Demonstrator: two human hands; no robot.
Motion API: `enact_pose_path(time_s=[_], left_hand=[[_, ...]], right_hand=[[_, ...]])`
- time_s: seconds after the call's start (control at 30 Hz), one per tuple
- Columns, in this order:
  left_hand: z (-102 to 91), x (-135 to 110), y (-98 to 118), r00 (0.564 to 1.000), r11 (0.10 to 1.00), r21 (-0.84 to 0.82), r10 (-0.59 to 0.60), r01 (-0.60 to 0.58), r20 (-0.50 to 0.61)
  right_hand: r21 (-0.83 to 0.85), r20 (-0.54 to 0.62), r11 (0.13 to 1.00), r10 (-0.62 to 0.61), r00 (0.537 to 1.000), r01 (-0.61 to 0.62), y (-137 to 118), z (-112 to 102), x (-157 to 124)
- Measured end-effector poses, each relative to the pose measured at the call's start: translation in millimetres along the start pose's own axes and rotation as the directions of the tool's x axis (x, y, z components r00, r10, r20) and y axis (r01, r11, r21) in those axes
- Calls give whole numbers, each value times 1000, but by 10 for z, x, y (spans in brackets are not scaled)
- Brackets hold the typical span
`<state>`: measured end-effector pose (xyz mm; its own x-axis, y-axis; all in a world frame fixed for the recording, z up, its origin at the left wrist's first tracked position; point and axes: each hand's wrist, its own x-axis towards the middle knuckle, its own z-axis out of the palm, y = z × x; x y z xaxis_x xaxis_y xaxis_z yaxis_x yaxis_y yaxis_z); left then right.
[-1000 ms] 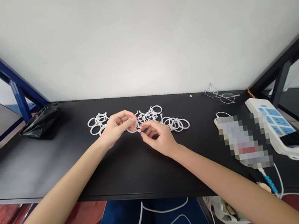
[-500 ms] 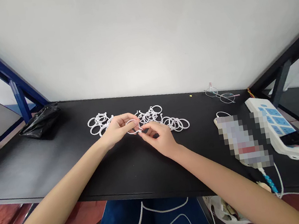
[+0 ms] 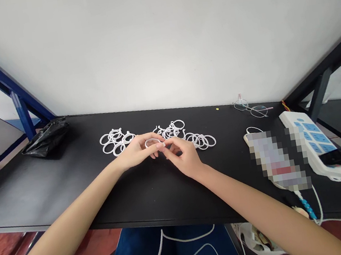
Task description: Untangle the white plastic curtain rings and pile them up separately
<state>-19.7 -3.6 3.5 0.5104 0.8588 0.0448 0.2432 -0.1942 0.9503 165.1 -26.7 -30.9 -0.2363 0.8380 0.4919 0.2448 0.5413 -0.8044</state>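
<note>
Above the middle of the black table, my left hand (image 3: 140, 149) and my right hand (image 3: 181, 154) pinch one white plastic ring (image 3: 152, 139) between them. The thumb and fingers of my left hand close on its right side, where my right fingertips meet them; the small join there is hidden by the fingers. Left of my left hand lies a cluster of white rings (image 3: 109, 147). Behind my hands is another heap of white rings (image 3: 169, 133), some of them with gaps at their ends. More overlapping rings (image 3: 208, 140) spread out right of my right hand.
A crumpled black plastic bag (image 3: 47, 138) lies at the left back. Eyeglasses (image 3: 258, 111), a phone (image 3: 276, 162) with a cable and a white power strip (image 3: 315, 143) occupy the right side. The black table (image 3: 156, 203) meets a pale wall (image 3: 158, 51).
The held ring has tilted flatter, and my left fingers have shifted slightly right and closer to my right fingertips. The rings on the table stay where they were.
</note>
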Motion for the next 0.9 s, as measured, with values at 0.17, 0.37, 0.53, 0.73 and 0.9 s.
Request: enact_pose_path(time_s=[0.17, 0.37, 0.53, 0.73, 0.9], left_hand=[[-14, 8, -24, 999, 999, 39, 33, -33, 7], [-19, 7, -28, 999, 998, 34, 42, -43, 35], [-2, 1, -52, 998, 994, 93, 52, -54, 18], [52, -3, -16, 994, 981, 170, 97, -89, -39], [32, -1, -29, 994, 973, 210, 103, -95, -25]], right_hand=[[45, 58, 999, -9, 998, 6, -16, -25, -6], [48, 78, 999, -6, 997, 3, -5, -42, 2], [46, 86, 999, 6, 996, -10, 2, -35, -1], [-66, 84, 998, -3, 996, 9, 0, -39, -3], [-131, 139, 990, -27, 990, 45, -12, -59, -6]])
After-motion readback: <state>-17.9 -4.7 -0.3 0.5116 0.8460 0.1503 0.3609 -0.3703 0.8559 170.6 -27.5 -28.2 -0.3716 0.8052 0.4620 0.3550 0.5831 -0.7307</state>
